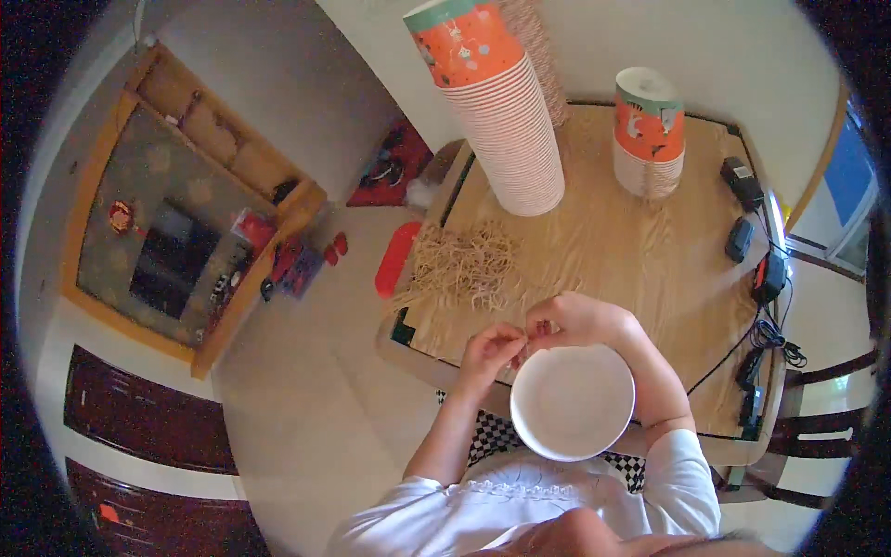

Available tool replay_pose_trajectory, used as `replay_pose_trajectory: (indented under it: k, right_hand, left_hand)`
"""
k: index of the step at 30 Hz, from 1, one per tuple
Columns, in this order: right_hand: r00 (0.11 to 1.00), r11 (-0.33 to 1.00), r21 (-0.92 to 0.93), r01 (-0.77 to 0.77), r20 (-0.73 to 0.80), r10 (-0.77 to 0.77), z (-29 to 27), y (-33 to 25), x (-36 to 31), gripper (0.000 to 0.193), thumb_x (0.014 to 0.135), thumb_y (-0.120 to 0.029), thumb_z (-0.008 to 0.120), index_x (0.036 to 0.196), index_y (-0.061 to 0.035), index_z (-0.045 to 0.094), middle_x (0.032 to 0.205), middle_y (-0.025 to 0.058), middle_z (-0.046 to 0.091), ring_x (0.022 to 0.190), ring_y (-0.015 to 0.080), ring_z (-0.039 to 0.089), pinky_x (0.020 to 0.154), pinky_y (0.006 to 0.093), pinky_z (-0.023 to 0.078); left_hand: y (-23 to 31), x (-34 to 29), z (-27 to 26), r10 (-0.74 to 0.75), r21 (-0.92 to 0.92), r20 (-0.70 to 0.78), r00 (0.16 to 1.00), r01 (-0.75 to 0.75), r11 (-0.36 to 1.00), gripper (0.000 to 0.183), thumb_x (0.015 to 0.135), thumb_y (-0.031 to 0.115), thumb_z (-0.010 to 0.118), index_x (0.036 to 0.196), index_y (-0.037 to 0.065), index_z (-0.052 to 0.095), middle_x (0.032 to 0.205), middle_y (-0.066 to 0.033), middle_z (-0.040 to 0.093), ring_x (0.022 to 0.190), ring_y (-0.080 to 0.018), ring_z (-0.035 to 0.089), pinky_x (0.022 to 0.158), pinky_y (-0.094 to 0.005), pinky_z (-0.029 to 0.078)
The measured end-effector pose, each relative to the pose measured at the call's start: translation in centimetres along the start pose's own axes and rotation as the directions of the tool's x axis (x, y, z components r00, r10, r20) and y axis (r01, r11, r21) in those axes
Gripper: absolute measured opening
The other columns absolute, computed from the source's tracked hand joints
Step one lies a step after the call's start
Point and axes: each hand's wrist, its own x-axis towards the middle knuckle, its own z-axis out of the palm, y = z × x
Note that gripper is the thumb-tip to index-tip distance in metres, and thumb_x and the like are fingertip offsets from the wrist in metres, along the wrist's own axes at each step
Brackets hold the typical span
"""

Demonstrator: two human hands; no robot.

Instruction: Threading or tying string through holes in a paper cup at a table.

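A round white paper bucket (573, 403), its open mouth facing up, is at the table's near edge, close against my body. At its upper left rim my left hand (494, 354) and my right hand (574, 321) meet with fingertips pinched together. What they pinch is too small to make out. My right forearm curves around the bucket's right side. Just beyond my hands lies a loose pile of tan twisted paper cords (467, 266).
A tall stack of paper buckets (506, 130) with orange printed sides stands at the back, before another stack. A shorter stack (649, 135) is farther right. Black adapters and cables (768, 278) line the table's (640, 251) right edge. A red stool (397, 260) stands left.
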Motion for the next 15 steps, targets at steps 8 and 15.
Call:
replay_pose_trajectory:
  k: [8,15]
  right_hand:
    - [1.000,1.000,0.026,-0.013,0.004,0.013,-0.07,-0.32,-0.17,0.015,0.080,-0.019,0.064,0.085,-0.0041,0.062,0.077,0.0119,0.065,0.073,0.0249,0.064,0.066,0.0349,0.050]
    - [1.000,1.000,0.011,-0.003,-0.017,0.003,-0.09,-0.17,-0.25,0.016,0.080,-0.019,0.064,0.086,-0.0035,0.062,0.076,0.0126,0.065,0.073,0.0255,0.065,0.065,0.0353,0.050]
  left_hand:
    - [0.14,-0.21,-0.16,-0.024,-0.091,-0.014,1.000,0.023,0.996,0.008,0.087,0.009,0.060,0.092,0.004,0.058,0.077,-0.0044,0.062,0.069,-0.0113,0.058,0.059,-0.0241,0.046]
    - [0.94,-0.51,0.52,0.002,-0.106,-0.056,0.998,-0.008,0.994,0.017,0.085,0.007,0.060,0.102,0.004,0.055,0.086,-0.0043,0.062,0.074,-0.0120,0.059,0.063,-0.0252,0.049]
